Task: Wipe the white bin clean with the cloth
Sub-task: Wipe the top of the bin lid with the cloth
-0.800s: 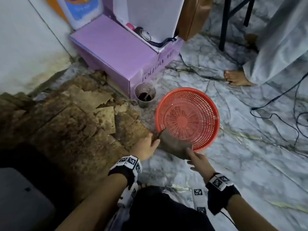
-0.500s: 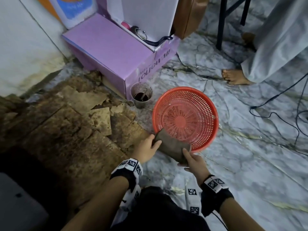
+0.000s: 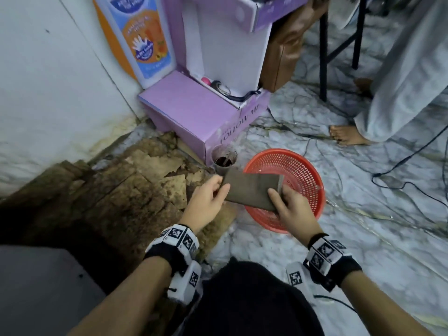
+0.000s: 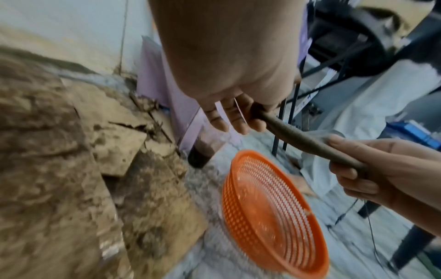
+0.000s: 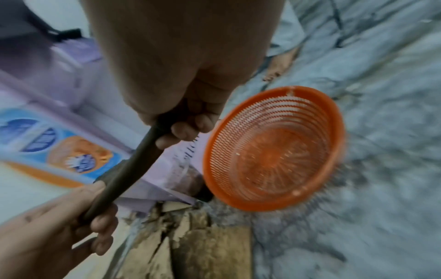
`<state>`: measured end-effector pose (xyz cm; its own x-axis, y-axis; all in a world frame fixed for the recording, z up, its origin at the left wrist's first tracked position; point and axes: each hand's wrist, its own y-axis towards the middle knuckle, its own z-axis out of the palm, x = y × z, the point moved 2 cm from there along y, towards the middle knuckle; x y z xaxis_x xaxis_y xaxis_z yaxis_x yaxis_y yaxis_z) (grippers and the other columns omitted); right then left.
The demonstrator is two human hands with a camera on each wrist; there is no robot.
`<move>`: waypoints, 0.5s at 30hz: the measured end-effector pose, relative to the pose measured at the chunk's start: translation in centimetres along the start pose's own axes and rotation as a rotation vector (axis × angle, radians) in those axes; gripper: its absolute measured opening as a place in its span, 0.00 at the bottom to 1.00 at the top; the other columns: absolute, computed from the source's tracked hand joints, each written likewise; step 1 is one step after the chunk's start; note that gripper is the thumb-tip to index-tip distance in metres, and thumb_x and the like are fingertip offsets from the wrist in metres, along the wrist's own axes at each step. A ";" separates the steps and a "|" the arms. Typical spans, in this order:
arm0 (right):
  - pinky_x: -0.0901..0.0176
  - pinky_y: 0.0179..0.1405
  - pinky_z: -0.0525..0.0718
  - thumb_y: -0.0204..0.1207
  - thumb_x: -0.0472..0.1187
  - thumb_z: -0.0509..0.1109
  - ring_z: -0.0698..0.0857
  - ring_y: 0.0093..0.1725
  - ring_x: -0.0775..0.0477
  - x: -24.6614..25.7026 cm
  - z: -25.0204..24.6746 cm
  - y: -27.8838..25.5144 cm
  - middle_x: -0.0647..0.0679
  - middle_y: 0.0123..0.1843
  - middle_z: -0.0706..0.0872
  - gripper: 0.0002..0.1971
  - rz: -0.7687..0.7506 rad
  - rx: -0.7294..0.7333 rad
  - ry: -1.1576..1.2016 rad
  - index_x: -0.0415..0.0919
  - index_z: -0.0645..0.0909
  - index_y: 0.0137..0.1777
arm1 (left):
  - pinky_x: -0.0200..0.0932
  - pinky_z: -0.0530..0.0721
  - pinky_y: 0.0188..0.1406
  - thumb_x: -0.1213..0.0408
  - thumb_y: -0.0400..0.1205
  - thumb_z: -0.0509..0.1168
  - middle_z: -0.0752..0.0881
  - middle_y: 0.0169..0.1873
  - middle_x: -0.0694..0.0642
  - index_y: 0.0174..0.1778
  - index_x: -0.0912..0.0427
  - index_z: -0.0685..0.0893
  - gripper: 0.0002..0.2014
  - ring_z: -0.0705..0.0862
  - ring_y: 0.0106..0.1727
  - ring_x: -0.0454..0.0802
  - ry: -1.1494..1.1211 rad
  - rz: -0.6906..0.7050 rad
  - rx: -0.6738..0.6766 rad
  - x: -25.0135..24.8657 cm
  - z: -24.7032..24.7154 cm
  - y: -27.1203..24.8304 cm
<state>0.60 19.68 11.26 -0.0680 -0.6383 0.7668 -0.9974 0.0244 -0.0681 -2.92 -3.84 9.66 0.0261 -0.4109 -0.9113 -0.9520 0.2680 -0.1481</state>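
A folded brown-grey cloth (image 3: 252, 190) is held flat in the air between both hands, above the floor. My left hand (image 3: 209, 197) pinches its left end, thumb on top. My right hand (image 3: 288, 202) pinches its right end. In the left wrist view the cloth (image 4: 303, 139) appears edge-on, stretched from my left hand (image 4: 238, 120) to my right hand (image 4: 353, 169). The right wrist view shows the cloth (image 5: 133, 166) the same way. No white bin is in view. A round red-orange perforated basket (image 3: 298, 180) lies on the floor under the cloth's right end.
A purple cardboard box (image 3: 194, 112) stands behind, with a dirty plastic cup (image 3: 224, 160) at its corner. Torn brown cardboard (image 3: 116, 192) covers the floor at left. Another person's bare foot (image 3: 346, 137), black cables (image 3: 400, 166) and black stool legs (image 3: 323, 57) are at right.
Both hands have lifted the cloth off the basket's near rim and drawn it out flat between them. The camera has tilted up, showing more of the wall and box.
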 end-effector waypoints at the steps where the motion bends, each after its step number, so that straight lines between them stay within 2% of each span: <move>1: 0.57 0.29 0.79 0.87 0.48 0.64 0.84 0.30 0.54 1.8 -0.7 0.4 0.50 0.33 0.85 0.12 -0.041 0.013 0.004 0.40 0.81 0.49 | 0.67 0.86 0.42 0.41 0.87 0.58 0.87 0.40 0.62 0.50 0.55 0.76 0.19 0.88 0.39 0.60 -0.018 0.016 -0.041 -1.1 -1.2 -0.4; 2: 0.56 0.29 0.79 0.88 0.47 0.64 0.84 0.30 0.53 3.6 -1.3 0.6 0.51 0.32 0.85 0.11 -0.079 0.026 0.015 0.41 0.81 0.50 | 0.71 0.84 0.41 0.41 0.87 0.58 0.83 0.37 0.67 0.49 0.56 0.75 0.19 0.83 0.37 0.66 -0.023 0.033 -0.081 -2.3 -2.4 -1.0; 3: 0.58 0.28 0.77 0.88 0.47 0.64 0.84 0.29 0.55 5.5 -2.0 0.7 0.53 0.31 0.84 0.10 -0.116 0.044 0.032 0.42 0.80 0.50 | 0.72 0.82 0.39 0.42 0.88 0.57 0.78 0.35 0.70 0.47 0.56 0.74 0.18 0.79 0.35 0.69 -0.022 0.054 -0.120 -3.8 -3.6 -1.9; 6: 0.71 0.29 0.73 0.88 0.45 0.62 0.83 0.29 0.61 11.7 -3.9 0.8 0.58 0.29 0.81 0.09 -0.218 0.099 0.056 0.41 0.81 0.55 | 0.67 0.78 0.32 0.49 0.91 0.59 0.72 0.32 0.69 0.43 0.54 0.71 0.14 0.74 0.32 0.70 -0.006 0.107 -0.253 -8.0 -7.5 -4.9; 8: 0.74 0.31 0.73 0.89 0.43 0.62 0.84 0.32 0.65 16.0 -4.8 0.5 0.58 0.32 0.82 0.10 -0.297 0.134 0.050 0.38 0.81 0.57 | 0.57 0.77 0.30 0.54 0.91 0.60 0.76 0.33 0.70 0.44 0.54 0.73 0.12 0.78 0.33 0.68 -0.001 0.124 -0.354 -10.2 -10.0 -7.3; 9: 0.75 0.32 0.73 0.89 0.43 0.62 0.84 0.34 0.66 18.1 -5.1 0.1 0.58 0.34 0.82 0.08 -0.336 0.150 0.048 0.40 0.81 0.57 | 0.56 0.77 0.30 0.54 0.91 0.60 0.79 0.35 0.70 0.46 0.54 0.74 0.11 0.81 0.35 0.68 -0.006 0.130 -0.393 -11.0 -11.2 -8.6; 11: 0.75 0.30 0.73 0.88 0.43 0.62 0.84 0.32 0.65 21.9 -5.0 -0.6 0.56 0.34 0.83 0.06 -0.401 0.187 0.070 0.46 0.80 0.53 | 0.63 0.81 0.37 0.50 0.90 0.60 0.84 0.38 0.67 0.48 0.52 0.77 0.11 0.84 0.40 0.69 -0.027 0.134 -0.478 -12.3 -13.7 -11.4; 12: 0.71 0.29 0.75 0.88 0.44 0.62 0.84 0.31 0.62 23.8 -4.6 -1.0 0.54 0.34 0.84 0.06 -0.422 0.211 0.088 0.47 0.80 0.52 | 0.66 0.83 0.40 0.47 0.89 0.59 0.86 0.40 0.65 0.49 0.51 0.77 0.12 0.86 0.42 0.67 -0.036 0.132 -0.529 -12.7 -15.0 -12.8; 15: 0.62 0.26 0.79 0.88 0.48 0.62 0.85 0.28 0.56 28.9 -2.7 -2.5 0.46 0.37 0.88 0.11 -0.487 0.280 0.117 0.42 0.82 0.57 | 0.66 0.85 0.43 0.47 0.88 0.60 0.88 0.39 0.59 0.51 0.51 0.80 0.11 0.88 0.41 0.60 -0.062 0.120 -0.664 -13.6 -18.5 -17.8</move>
<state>1.03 3.27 35.34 0.3799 -0.4346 0.8166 -0.8705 -0.4666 0.1566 8.02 -19.19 31.79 -0.0926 -0.3558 -0.9300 -0.9342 -0.2921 0.2048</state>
